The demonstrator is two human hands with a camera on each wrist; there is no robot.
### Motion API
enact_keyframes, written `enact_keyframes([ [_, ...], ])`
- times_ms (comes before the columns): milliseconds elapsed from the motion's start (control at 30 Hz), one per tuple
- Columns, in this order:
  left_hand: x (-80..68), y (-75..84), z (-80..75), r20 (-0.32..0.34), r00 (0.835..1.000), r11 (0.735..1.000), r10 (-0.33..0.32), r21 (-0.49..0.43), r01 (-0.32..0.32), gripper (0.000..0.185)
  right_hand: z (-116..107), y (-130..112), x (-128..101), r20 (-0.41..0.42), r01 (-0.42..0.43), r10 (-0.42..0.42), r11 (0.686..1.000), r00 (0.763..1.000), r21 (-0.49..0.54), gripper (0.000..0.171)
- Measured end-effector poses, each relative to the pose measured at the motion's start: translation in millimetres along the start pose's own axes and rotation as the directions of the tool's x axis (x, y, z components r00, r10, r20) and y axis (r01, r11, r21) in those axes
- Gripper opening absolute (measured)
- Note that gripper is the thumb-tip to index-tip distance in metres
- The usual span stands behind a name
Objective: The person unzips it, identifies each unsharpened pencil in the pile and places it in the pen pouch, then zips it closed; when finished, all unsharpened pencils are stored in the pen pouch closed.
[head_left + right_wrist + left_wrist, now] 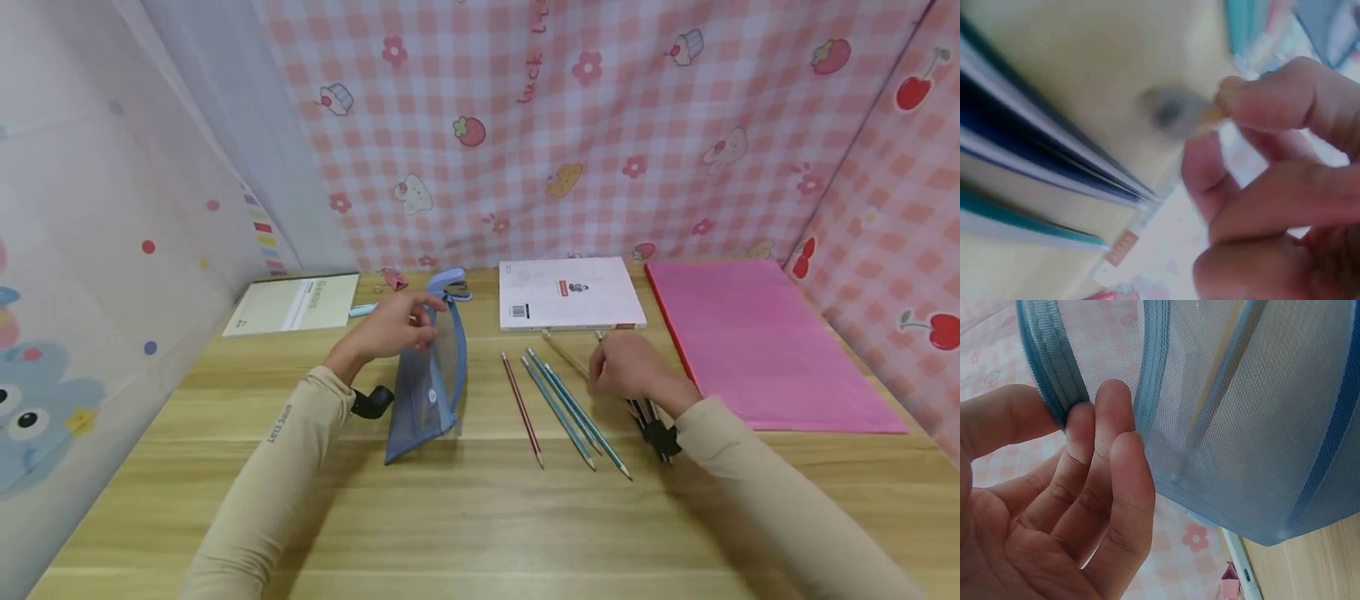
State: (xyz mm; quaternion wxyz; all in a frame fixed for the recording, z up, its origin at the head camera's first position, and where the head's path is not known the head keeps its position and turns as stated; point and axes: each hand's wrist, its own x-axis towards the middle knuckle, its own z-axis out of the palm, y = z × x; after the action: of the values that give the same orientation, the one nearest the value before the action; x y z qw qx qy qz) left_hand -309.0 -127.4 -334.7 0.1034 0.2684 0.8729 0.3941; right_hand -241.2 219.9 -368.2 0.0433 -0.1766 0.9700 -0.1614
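Two hands are working over the desk (480, 517). My left hand (390, 327) is pinching the top edge of the pouch (430, 385) between thumb and fingertips (1100, 409), holding the blue mesh upright with its bottom corner resting on the wood; the other fingers are lying loosely straight. My right hand (626, 367) is curling over a pencil (564, 354), its tip showing blurred at my fingertips (1272, 103) in the wrist view. Just left of that hand, four more pencils (558, 408) are lying side by side on the wood, between it and the pouch. Beyond them a white book (570, 292) is sitting, with a pink sheet (757, 342) to its right and a notebook (294, 303) far left.
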Motion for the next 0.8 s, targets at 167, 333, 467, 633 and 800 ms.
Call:
enact_keyframes([
  [167,0.7,-1.4,0.3,0.007,1.0,1.0,0.005,-0.001,-0.005,0.038,-16.5,-13.2,5.9,0.07,-0.051,0.02,0.879,0.997,0.474,0.009],
  [333,0.8,-1.2,0.3,0.004,1.0,1.0,0.008,0.001,-0.008,0.038,-10.5,-38.4,15.8,0.155,-0.089,-0.049,0.635,0.987,0.768,0.019],
  [467,1.2,-0.2,1.4,0.005,1.0,1.0,0.009,-0.002,-0.009,0.039,3.0,-57.7,24.8,0.169,-0.101,-0.07,0.565,0.983,0.819,0.023],
  [633,2.2,1.6,3.3,0.009,1.0,1.0,0.02,0.002,-0.02,0.039,19.3,-83.8,39.9,0.201,-0.144,-0.052,0.523,0.978,0.84,0.027],
  [800,2.4,5.6,4.5,0.009,1.0,1.0,0.023,0.018,-0.023,0.038,30.5,-115.4,61.0,0.167,-0.148,0.022,0.578,0.986,0.802,0.025],
])
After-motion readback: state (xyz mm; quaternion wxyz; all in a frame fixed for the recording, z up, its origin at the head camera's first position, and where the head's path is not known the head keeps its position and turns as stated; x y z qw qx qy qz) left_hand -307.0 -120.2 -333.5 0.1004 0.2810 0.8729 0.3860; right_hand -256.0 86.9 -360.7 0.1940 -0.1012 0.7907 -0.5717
